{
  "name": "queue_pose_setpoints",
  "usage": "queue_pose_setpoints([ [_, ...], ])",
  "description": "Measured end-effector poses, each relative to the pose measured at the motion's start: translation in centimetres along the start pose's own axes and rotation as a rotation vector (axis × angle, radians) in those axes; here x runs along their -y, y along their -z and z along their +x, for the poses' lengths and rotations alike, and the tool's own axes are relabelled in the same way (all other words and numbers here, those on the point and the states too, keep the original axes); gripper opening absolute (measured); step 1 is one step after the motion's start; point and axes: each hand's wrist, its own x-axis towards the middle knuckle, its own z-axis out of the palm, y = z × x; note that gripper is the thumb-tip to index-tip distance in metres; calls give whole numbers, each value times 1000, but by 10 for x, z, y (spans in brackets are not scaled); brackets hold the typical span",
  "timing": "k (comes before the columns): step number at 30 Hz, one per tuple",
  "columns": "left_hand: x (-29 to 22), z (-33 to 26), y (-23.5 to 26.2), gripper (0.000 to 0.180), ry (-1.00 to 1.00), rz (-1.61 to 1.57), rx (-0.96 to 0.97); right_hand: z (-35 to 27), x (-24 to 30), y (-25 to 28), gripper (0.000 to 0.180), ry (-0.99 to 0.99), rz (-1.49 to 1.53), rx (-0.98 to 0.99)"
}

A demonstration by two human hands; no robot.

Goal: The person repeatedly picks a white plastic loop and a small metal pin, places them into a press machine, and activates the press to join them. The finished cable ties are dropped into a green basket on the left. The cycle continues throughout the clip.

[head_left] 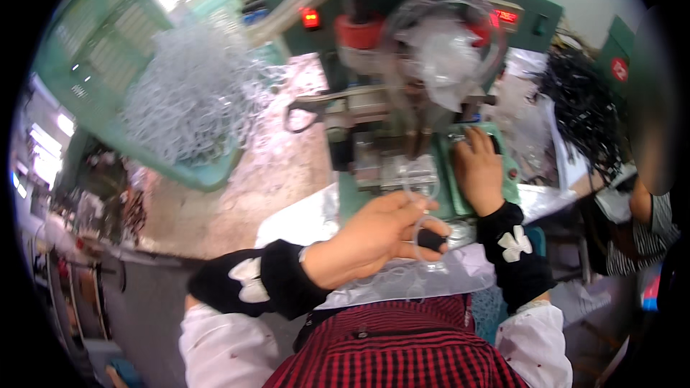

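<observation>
My left hand [377, 233] is closed around clear plastic rings [420, 185] and touches a small black knob [431, 241] at the front of a green press machine [402, 86]. It sits just below the machine's metal work plate [392, 169]. My right hand [478, 169] lies flat on the green pad [510, 172] at the machine's right side, fingers spread over a dark button. Both wrists wear black sleeve covers with white bows. More clear rings lie on a plastic sheet [402, 280] over my lap.
A green basket [194, 111] heaped with clear plastic rings stands at the left. A pile of black parts [586, 111] lies at the right, beside another person's striped sleeve [647, 226]. A clear bag [449, 57] hangs on the machine; red lights glow above.
</observation>
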Motion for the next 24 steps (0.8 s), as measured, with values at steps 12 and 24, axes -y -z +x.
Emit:
queue_pose_setpoints([
  [12,-26,-85,148,12,-1133,600,-1107,-46,-21,26,15,-609,713,-147],
  [24,-53,57,322,14,-591,1883,-1310,-57,-1,40,17,-703,677,-106],
])
